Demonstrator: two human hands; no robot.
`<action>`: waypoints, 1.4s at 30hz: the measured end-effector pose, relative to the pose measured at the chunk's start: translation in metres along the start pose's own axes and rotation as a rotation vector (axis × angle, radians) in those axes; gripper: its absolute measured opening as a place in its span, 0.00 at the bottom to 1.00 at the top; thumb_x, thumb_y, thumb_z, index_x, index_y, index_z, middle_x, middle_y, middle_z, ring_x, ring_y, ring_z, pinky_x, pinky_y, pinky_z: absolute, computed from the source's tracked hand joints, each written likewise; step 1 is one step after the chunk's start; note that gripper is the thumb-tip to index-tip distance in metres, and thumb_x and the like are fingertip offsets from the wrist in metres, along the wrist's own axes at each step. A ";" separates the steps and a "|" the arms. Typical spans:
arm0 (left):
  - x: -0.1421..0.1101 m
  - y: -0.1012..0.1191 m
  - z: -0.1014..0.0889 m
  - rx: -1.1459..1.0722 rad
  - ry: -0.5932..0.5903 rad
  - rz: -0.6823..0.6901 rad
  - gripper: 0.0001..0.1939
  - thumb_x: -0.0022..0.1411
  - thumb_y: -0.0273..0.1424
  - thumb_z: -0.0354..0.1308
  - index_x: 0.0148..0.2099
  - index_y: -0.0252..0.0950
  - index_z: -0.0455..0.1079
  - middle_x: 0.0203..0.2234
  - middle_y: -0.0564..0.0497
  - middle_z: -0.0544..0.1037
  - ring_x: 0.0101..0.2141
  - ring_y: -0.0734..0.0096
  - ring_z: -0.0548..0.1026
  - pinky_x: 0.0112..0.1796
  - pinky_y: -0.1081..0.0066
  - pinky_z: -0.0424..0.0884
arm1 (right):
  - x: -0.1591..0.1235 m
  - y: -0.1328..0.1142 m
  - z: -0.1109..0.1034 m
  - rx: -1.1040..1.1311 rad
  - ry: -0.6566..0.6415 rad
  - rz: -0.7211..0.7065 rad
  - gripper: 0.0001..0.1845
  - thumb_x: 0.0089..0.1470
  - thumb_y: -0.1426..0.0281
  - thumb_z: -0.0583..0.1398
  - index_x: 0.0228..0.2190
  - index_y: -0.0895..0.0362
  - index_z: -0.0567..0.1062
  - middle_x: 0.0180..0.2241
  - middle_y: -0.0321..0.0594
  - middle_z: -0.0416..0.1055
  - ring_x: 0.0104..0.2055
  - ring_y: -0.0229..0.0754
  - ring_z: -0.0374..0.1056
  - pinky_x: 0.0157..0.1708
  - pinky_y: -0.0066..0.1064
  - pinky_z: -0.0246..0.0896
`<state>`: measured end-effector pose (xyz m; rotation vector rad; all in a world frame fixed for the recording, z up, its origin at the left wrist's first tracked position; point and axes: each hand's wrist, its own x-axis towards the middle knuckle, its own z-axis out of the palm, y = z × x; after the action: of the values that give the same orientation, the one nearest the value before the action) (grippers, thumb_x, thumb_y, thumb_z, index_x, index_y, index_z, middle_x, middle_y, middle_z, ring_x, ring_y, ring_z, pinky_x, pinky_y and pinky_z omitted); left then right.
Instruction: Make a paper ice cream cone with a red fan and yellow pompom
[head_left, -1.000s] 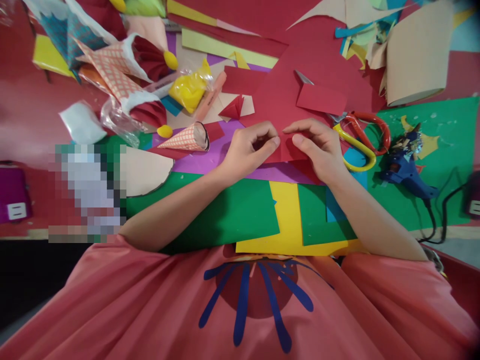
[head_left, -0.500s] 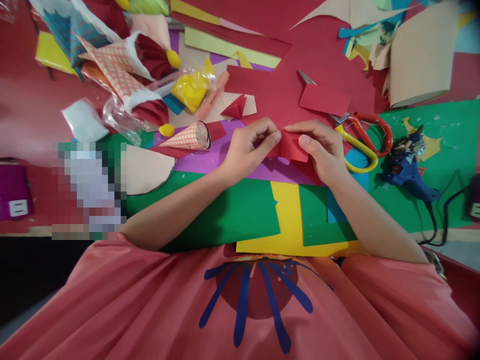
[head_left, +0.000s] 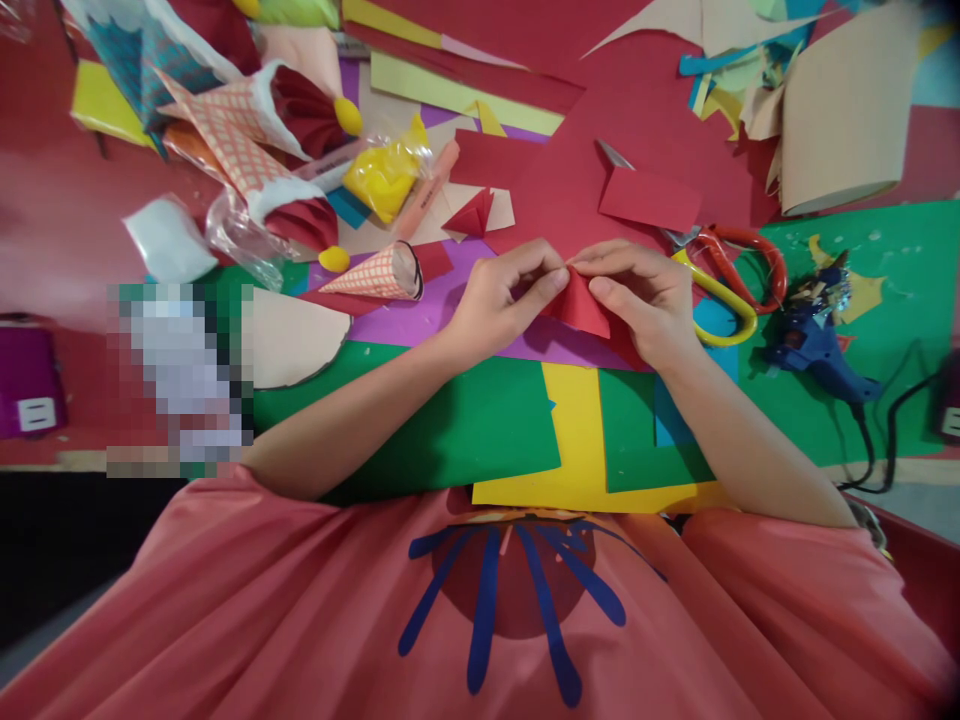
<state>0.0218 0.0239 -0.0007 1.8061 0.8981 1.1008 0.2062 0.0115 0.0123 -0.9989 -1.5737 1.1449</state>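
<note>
Between my two hands is a small piece of red paper [head_left: 583, 308], pinched together at its top and flaring out below. My left hand [head_left: 510, 293] grips its upper left side between thumb and fingertips. From the other side, my right hand [head_left: 646, 298] has its thumb and fingers closed on the same paper. Beyond them, a folded red paper fan [head_left: 472, 215] rests on a beige scrap. Left of my left hand lies a small orange-checked paper cone [head_left: 379, 275]. Scissors with red and yellow handles [head_left: 731, 290] lie right of my right hand, their blades partly under a red paper rectangle [head_left: 651, 198].
A blue glue gun [head_left: 821, 350] with a black cord lies on the green sheet [head_left: 420, 420] at right. A beige paper cylinder [head_left: 844, 115] stands back right. Larger checked cones [head_left: 232, 130] and a yellow packet [head_left: 384, 180] are at left, near a beige semicircle [head_left: 292, 338].
The red paper between my hands has gone from a flatter square shape to a gathered, flaring one. My right thumb has shifted slightly left, closer to my left fingertips.
</note>
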 end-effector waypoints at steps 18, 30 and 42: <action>0.001 0.005 -0.003 -0.052 -0.070 -0.021 0.20 0.68 0.46 0.50 0.30 0.38 0.65 0.22 0.55 0.67 0.24 0.79 0.65 0.27 0.74 0.64 | -0.001 0.010 -0.003 0.124 -0.006 0.085 0.10 0.55 0.57 0.64 0.33 0.50 0.80 0.34 0.29 0.77 0.39 0.35 0.74 0.42 0.30 0.69; 0.000 0.005 -0.004 0.025 -0.073 0.001 0.19 0.69 0.45 0.49 0.31 0.38 0.66 0.23 0.54 0.70 0.25 0.78 0.67 0.27 0.74 0.66 | 0.002 0.004 -0.005 0.096 -0.050 0.146 0.15 0.52 0.52 0.64 0.32 0.50 0.79 0.34 0.32 0.76 0.39 0.39 0.73 0.45 0.37 0.70; 0.000 0.005 -0.004 0.044 -0.104 0.033 0.18 0.70 0.43 0.49 0.32 0.38 0.67 0.24 0.54 0.72 0.25 0.78 0.69 0.27 0.74 0.67 | 0.003 0.001 0.001 0.105 -0.102 0.122 0.19 0.49 0.51 0.66 0.29 0.53 0.72 0.29 0.31 0.68 0.31 0.34 0.65 0.33 0.29 0.66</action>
<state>0.0188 0.0227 0.0050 1.9023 0.8397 1.0051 0.2050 0.0146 0.0115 -0.9910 -1.5327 1.3674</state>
